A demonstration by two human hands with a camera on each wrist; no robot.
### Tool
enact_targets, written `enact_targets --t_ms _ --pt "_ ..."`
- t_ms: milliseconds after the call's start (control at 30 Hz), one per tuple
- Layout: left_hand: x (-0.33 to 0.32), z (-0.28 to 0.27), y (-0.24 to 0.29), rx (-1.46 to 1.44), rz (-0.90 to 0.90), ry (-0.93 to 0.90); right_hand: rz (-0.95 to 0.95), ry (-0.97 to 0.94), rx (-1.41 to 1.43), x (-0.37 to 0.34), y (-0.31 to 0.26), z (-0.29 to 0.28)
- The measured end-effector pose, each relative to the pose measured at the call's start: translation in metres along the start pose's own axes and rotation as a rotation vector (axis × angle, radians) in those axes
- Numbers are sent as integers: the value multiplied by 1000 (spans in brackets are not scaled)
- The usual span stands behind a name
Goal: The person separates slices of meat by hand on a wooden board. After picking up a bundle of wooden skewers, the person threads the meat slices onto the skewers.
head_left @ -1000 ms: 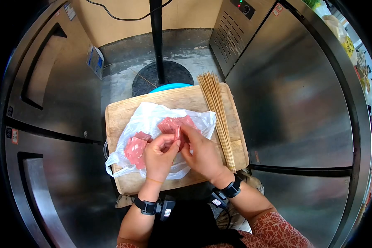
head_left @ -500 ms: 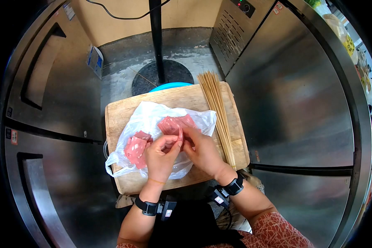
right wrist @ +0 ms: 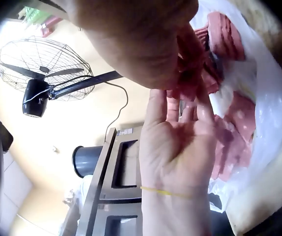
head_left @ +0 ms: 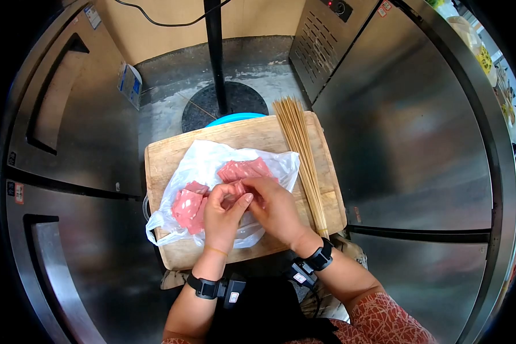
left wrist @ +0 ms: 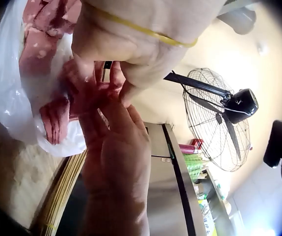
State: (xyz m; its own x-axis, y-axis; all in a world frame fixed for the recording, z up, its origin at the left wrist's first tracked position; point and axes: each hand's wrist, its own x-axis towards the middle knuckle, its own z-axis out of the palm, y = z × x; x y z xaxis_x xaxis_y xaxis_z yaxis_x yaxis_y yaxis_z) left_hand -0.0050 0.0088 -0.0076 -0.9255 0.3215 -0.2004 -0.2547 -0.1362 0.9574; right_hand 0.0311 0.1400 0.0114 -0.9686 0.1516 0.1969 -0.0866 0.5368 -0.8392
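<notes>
stickers [head_left: 19, 193]: on the steel fridge [head_left: 92, 246] left of the cutting board [head_left: 169, 155]; writing too small to read.
skewers [head_left: 299, 149]: bundled along the board's right side.
black pole [head_left: 215, 57]: its round base stands beyond the board's far edge.
plastic bag [head_left: 203, 153]: white, spread over the board's middle, bearing two piles of pink meat [head_left: 246, 168].
left hand [head_left: 221, 223]: above the board, fingers curled, pinching a meat slice [right wrist: 190, 51].
right hand [head_left: 282, 215]: above the board, fingers bent, pinching the same slice.

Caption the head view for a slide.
Left hand and right hand hold pink meat over a white bag beside skewers.
</notes>
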Motion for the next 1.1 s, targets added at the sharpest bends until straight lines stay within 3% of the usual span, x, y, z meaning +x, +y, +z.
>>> enact_targets --t_ms 100,300,767,1100 --pt "1 1 5 -144 -152 89 -19 -24 -51 -1 -7 -2" --pt "2 6 2 -240 -90 127 -18 19 -105 -5 -8 -2" --pt "-5 14 0 -125 87 161 -9 43 -236 -7 -15 5" --pt "3 16 -5 -138 148 214 -36 96 -75 -6 -6 11"
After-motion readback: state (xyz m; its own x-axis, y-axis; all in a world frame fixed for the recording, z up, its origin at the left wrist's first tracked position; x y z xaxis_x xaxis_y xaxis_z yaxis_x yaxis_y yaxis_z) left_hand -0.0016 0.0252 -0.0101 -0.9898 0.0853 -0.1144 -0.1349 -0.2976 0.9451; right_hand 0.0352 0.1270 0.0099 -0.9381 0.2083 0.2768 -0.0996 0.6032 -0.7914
